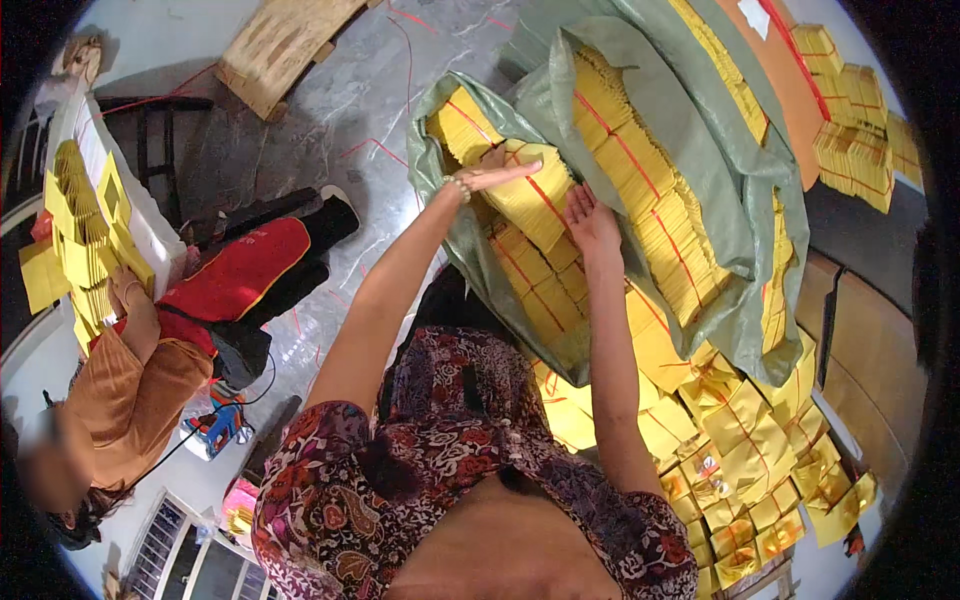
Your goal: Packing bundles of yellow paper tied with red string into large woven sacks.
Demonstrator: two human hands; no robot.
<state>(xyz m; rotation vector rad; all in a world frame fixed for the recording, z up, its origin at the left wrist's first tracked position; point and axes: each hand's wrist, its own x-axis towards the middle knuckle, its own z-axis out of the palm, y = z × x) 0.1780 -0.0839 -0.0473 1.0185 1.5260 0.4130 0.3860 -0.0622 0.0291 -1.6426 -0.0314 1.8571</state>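
A bundle of yellow paper [540, 205], tied with red string, sits at the top of an open green woven sack [468, 235] in front of me. My left hand [495, 177] rests against the bundle's upper left, its fingers stretched out flat. At the bundle's right side is my right hand [592, 225], open with its palm turned up and its fingers extended. Whether the right fingertips touch the paper I cannot tell. More red-tied yellow bundles [535, 285] are packed below inside the same sack.
Other green sacks [680, 150] full of bundles stand close on the right. Yellow stacks [740, 440] cover the lower right; more bundles [855, 150] lie at the far right. A wooden board [280, 55] is at the back. On the left, a co-worker [140, 370] handles yellow paper.
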